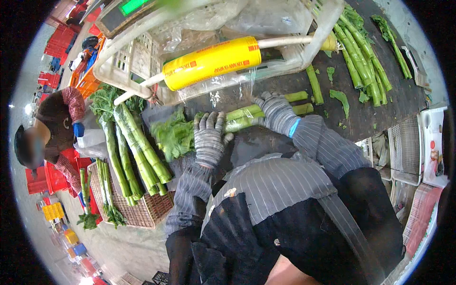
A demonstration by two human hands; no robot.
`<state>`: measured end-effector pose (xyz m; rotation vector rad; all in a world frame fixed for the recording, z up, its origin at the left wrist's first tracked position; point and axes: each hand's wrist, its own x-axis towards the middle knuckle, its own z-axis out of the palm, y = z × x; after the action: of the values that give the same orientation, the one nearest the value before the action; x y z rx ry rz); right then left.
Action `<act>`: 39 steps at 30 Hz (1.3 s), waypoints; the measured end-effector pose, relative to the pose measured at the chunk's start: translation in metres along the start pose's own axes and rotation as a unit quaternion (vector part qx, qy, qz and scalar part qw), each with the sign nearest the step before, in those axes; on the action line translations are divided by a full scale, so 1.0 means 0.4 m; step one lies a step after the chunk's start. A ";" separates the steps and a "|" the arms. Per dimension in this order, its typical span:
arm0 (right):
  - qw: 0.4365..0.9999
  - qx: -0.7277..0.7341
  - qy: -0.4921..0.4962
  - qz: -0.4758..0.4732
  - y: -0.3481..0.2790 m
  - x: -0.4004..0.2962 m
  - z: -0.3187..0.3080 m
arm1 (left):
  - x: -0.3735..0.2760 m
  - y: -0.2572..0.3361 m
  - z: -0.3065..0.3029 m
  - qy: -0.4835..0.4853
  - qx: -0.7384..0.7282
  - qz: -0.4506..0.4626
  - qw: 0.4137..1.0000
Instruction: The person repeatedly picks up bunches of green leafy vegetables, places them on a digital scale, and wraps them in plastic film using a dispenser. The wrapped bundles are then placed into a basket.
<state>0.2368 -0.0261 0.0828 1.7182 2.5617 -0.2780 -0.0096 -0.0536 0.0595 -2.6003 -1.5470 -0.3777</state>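
A bundle of thick green vegetable stalks (245,117) lies across the dark table before me, its leaves (174,133) to the left and cut ends to the right. Clear plastic film covers part of the stalks. My left hand (210,137), in a grey striped knit glove, rests at the leafy end with its fingers over the bundle. My right hand (278,112), gloved alike, is closed around the stalks near the cut ends. Just beyond, a yellow roll of plastic wrap (212,63) sits on a white rod across a white plastic crate (228,83).
Wrapped stalk bundles (140,153) lie at the left, above a brown plastic basket (142,210). More stalks (367,64) and leaf scraps (340,101) are on the right of the table. A co-worker (58,124) stands at the far left. A scale (121,16) with a green display is at the top.
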 end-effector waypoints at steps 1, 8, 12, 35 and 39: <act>1.000 -0.006 0.004 -0.004 -0.001 0.009 0.034 | 0.008 -0.001 0.004 -0.031 -0.002 -0.001 1.000; 0.992 0.024 -0.116 -0.031 -0.001 -0.025 0.005 | 0.014 -0.011 -0.039 -0.194 -0.056 -0.078 0.976; 0.972 0.036 -0.190 -0.131 0.014 -0.089 -0.026 | -0.011 0.032 -0.120 -0.327 -0.075 -0.048 0.941; 0.980 0.172 0.062 -0.076 -0.045 0.004 -0.073 | 0.072 0.101 -0.027 -0.121 -0.106 -0.060 0.985; 0.902 0.398 -0.121 -0.113 -0.084 0.178 0.102 | 0.084 0.082 0.076 -0.107 -0.059 -0.079 0.989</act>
<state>0.1759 0.0193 0.0371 1.3691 2.6078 -1.6229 0.0395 -0.0346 0.0405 -2.6901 -1.8621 -0.2123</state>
